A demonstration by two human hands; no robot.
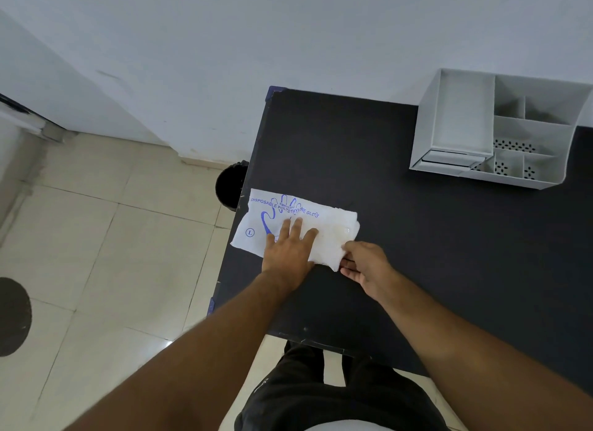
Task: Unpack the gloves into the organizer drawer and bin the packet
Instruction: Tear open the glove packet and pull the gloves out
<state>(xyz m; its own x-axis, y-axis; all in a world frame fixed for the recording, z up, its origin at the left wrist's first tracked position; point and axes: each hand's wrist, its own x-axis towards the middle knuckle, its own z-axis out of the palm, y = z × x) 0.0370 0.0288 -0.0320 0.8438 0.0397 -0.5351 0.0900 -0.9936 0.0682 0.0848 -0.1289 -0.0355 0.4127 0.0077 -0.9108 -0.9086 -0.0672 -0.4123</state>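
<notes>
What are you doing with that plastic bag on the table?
A person is unpacking a packet of gloves on a black table. The left hand presses it flat, while the right hand pinches its near corner. The white organizer sits further back, and a black bin waits on the floor beside the table.

We stand at a black table (417, 238) set against a pale wall (288, 29). Blue corner guards (276, 89) cap its far-left corner and left edge. Below us we see beige floor tiles (106, 238) with dark grout lines, a dark round patch (12, 315) on the floor at far left, and our black trousers (321, 398).
</notes>
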